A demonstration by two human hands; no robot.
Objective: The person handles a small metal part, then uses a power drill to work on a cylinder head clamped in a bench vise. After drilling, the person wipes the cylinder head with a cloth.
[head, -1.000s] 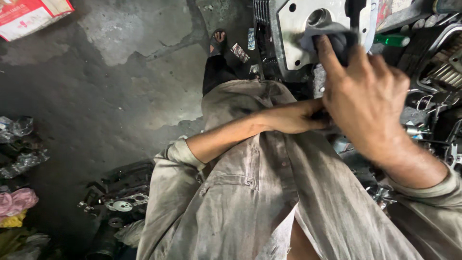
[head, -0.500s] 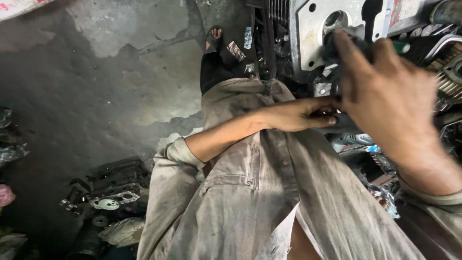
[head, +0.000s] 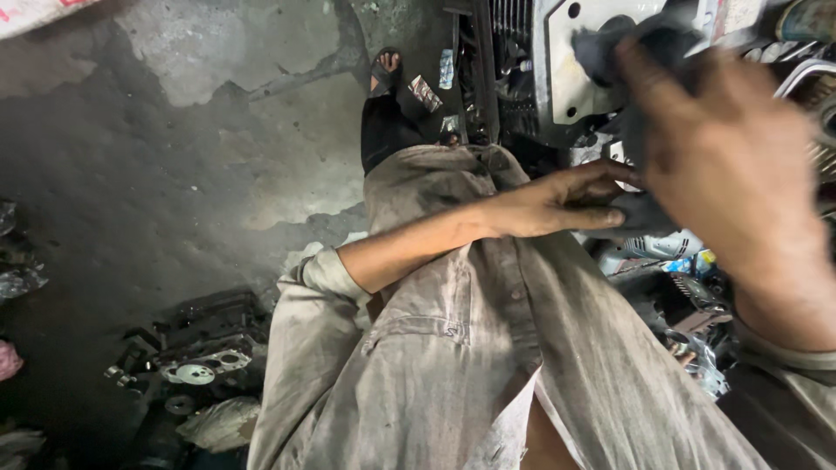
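Note:
A grey metal engine cylinder block (head: 575, 78) with cooling fins stands at the top right. My right hand (head: 731, 183), blurred with motion, presses a dark rag (head: 627, 43) against the block's flat face. My left hand (head: 557, 200) reaches across my grey shirt and touches the lower end of the rag under the block, fingers stretched flat. Whether it grips the cloth is hard to tell.
Dirty concrete floor (head: 192, 157) fills the left. My sandalled foot (head: 383, 74) is at top centre. Dark engine parts (head: 200, 348) lie at lower left. More metal parts and scraps (head: 688, 313) crowd the lower right under the block.
My right hand with the rag has slid along the block's face and come nearer the camera. The view has shifted left and down. The left hand stays under the block.

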